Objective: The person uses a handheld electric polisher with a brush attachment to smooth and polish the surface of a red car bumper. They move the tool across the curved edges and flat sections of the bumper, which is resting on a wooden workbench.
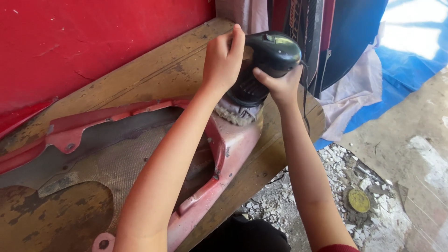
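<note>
A black electric polisher (pixel 268 60) with a woolly pad (pixel 235 114) rests on the far end of a faded red body panel (pixel 228 149). My left hand (pixel 223 58) grips the polisher's left side, fingers wrapped over the top. On the polisher's right side and rear, my right hand (pixel 280 84) holds on from below. The machine's black cord (pixel 305 100) hangs down past my right wrist. The panel lies across a worn wooden board (pixel 158 74).
A red wall (pixel 84 42) stands behind the board. Dark panels (pixel 326 37), a white cloth (pixel 354 98) and a blue tarp (pixel 410 60) lie at the right. Rubble and a yellow disc (pixel 359 200) sit on the concrete floor (pixel 420 140).
</note>
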